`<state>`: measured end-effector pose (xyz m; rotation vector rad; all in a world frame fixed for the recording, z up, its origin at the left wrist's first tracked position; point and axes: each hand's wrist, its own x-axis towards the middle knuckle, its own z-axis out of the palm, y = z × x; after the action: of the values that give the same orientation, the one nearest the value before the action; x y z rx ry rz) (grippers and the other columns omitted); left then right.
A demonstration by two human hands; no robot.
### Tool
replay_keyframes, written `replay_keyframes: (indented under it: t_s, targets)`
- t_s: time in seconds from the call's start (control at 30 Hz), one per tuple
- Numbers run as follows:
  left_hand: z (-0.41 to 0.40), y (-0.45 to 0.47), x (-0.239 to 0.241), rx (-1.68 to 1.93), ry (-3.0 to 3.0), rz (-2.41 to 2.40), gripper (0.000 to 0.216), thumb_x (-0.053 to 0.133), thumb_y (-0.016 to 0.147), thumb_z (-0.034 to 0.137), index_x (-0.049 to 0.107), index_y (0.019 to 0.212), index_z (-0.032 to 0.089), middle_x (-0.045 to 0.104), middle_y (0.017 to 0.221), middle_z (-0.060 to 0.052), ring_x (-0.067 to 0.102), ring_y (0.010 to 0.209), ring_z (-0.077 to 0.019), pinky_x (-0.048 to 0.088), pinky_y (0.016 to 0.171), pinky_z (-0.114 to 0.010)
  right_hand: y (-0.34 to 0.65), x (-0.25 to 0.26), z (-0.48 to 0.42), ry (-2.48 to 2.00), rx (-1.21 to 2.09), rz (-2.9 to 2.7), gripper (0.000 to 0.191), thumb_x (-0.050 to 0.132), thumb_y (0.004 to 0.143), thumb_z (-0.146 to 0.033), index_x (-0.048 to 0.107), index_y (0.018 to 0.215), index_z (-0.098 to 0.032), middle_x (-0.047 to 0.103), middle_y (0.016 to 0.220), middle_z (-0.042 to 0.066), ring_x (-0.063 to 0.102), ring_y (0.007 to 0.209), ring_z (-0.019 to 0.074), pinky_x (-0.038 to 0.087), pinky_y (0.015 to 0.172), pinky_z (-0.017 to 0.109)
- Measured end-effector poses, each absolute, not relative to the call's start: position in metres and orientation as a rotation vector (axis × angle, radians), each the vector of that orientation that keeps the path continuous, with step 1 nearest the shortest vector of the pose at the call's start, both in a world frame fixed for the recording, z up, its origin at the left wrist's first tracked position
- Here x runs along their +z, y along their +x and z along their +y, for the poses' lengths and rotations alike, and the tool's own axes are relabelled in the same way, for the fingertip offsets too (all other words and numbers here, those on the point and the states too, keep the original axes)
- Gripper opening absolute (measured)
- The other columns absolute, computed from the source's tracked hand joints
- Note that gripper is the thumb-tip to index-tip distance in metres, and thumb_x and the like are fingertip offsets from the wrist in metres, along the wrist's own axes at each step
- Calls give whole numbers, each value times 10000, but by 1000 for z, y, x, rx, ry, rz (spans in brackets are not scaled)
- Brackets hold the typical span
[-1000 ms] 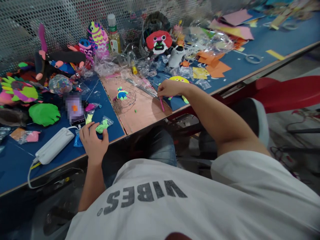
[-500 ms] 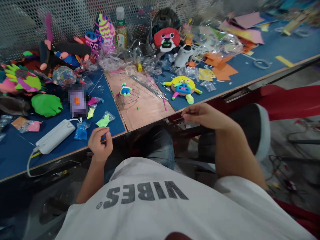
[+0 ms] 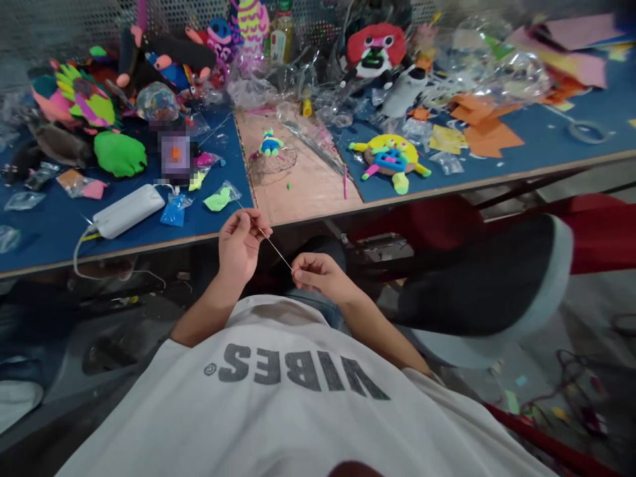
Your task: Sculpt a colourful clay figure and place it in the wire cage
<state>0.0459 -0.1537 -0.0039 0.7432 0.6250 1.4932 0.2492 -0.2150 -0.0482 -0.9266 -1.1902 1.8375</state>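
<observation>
A thin, straight wire slants between my two hands in front of the table edge. My left hand is closed around its upper stretch, and the far tip sticks out beyond the fingers. At the lower end, my right hand pinches it between thumb and fingers. Just past my left hand lies a small bag of light green clay. On the tan board stands a small blue and green clay figure beside a loop of thin wire. Several metal rods lie behind it.
A yellow clay figure lies right of the board. A white power bank with a cable and a green clay piece are at left. Orange paper and plastic wrap cover the back right. A black and white stool seat stands at right.
My right hand has swung in from the right toward my left hand. The wire now shows clearly between them. The view has shifted, so the table appears higher and farther right.
</observation>
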Motion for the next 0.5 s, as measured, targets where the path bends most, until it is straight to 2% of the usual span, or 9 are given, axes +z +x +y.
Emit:
replay_keyframes:
  t_s: [0.13, 0.27, 0.4, 0.5]
  targets:
    - [-166, 36, -3, 1518, 779, 618, 332, 999, 829, 487, 843, 917, 208, 745, 765, 1, 709, 686, -96, 569, 652, -199, 244, -57, -227, -897, 1859, -1214, 429, 908, 879, -541, 687, 869, -175, 678, 665, 1, 475, 516, 80, 341, 496, 216]
    - [-172, 34, -6, 1491, 835, 686, 361, 1009, 804, 507, 849, 922, 206, 741, 733, 10, 714, 651, -98, 574, 635, -203, 236, -52, -228, -839, 1775, -1339, 406, 880, 915, -537, 696, 974, -180, 683, 707, -2, 581, 600, 109, 427, 563, 223]
    - [-177, 35, -6, 1460, 858, 751, 406, 1013, 789, 517, 823, 927, 186, 749, 738, 5, 729, 641, -110, 570, 611, -210, 227, -35, -217, -784, 1584, -1489, 362, 821, 960, -513, 686, 1023, -183, 688, 765, -2, 646, 674, 130, 521, 667, 263]
    - [-178, 35, -6, 1460, 887, 783, 460, 1038, 731, 546, 803, 903, 189, 760, 742, 3, 723, 640, -109, 564, 617, -206, 219, -20, -205, -862, 1262, -1687, 242, 743, 998, -418, 698, 1046, -186, 692, 775, -2, 620, 663, 129, 496, 648, 264]
